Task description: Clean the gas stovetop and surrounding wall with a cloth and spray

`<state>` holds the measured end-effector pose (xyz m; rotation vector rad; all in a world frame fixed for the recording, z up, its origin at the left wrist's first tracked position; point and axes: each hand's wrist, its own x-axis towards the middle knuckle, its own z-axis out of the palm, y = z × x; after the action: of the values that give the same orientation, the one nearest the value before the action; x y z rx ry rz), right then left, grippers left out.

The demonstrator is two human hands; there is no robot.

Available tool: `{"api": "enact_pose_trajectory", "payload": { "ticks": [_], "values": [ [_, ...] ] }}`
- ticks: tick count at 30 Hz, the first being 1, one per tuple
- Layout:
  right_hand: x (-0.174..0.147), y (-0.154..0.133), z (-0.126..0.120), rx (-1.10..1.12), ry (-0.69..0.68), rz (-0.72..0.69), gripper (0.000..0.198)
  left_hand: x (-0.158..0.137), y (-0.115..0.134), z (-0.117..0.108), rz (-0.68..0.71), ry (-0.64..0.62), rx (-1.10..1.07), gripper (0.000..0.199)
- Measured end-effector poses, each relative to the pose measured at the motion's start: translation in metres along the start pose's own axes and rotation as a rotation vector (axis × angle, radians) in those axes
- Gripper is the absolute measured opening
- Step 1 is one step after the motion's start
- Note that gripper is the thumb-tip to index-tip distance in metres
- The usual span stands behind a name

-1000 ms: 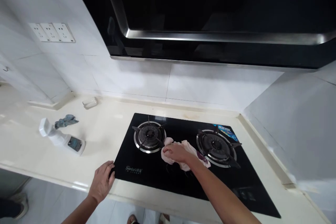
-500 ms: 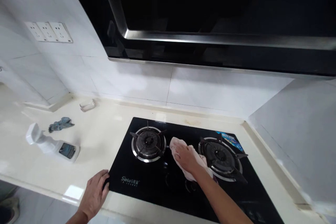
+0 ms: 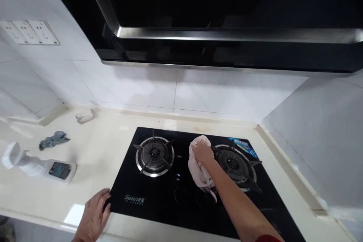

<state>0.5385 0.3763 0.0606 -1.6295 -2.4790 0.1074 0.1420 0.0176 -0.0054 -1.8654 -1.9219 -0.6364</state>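
Centrally, the right hand [image 3: 203,153] clasps a cloth [image 3: 196,170] on the hob [image 3: 159,198]; the left hand [image 3: 94,211], fingers parted from thumb, touches the hob's corner.

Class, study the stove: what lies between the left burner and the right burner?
In the head view, a pink cloth under the right hand lies between left burner and right burner, nearer the right.

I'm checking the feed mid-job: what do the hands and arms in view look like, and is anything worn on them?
Both the left hand and the right hand are ungloved, with no ring or watch visible. The right forearm is uncovered up to the edge of a red sleeve at the bottom of the picture. Any left sleeve is out of view.
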Motion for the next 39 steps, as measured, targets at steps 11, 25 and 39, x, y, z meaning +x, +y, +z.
{"api": "enact_pose_trajectory", "payload": {
  "ticks": [11,25,39],
  "values": [
    [-0.107,0.008,0.010,0.161,-0.337,-0.183,0.095,0.002,0.001,-0.001,-0.001,-0.021,-0.017,0.026],
    [-0.087,-0.020,-0.002,0.071,-0.366,-0.302,0.124,0.003,0.000,0.003,-0.030,-0.071,-0.006,0.027],
    [-0.133,0.015,-0.006,0.108,-0.092,-0.047,0.069,0.000,-0.008,0.010,-0.010,-0.080,-0.002,0.028]
  ]
}}
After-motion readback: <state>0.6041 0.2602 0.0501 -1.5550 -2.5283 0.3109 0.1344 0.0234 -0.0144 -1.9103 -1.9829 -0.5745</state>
